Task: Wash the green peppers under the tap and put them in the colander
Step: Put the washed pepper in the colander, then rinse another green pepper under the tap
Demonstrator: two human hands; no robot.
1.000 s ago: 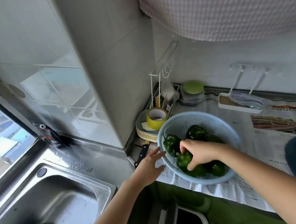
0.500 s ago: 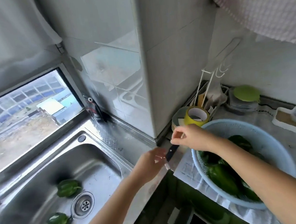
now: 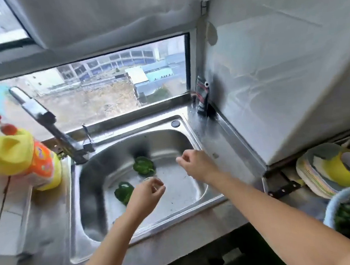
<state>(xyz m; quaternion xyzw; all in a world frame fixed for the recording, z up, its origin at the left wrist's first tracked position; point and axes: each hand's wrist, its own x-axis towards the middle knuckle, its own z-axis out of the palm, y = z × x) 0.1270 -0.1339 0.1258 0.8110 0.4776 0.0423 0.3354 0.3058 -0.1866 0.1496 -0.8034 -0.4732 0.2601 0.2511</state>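
Observation:
Two green peppers lie in the steel sink (image 3: 192, 143): one pepper (image 3: 143, 165) near the middle, a second pepper (image 3: 124, 192) to its left, partly behind my left hand. My left hand (image 3: 146, 197) hovers over the basin with fingers loosely curled and nothing in it. My right hand (image 3: 197, 164) hangs over the sink's right side, also loosely curled and empty. The tap (image 3: 45, 122) rises at the back left; no water shows. The pale blue colander (image 3: 337, 201) sits at the bottom right edge with more green peppers (image 3: 349, 217) inside.
A yellow and orange detergent bottle (image 3: 28, 160) stands left of the sink. A stack of plates (image 3: 312, 174) with a yellow tape roll (image 3: 346, 170) sits behind the colander. A tiled pillar (image 3: 282, 77) stands between sink and counter. A window runs behind the tap.
My view swung left from the colander to the sink. My right hand left the colander and both hands moved over the basin.

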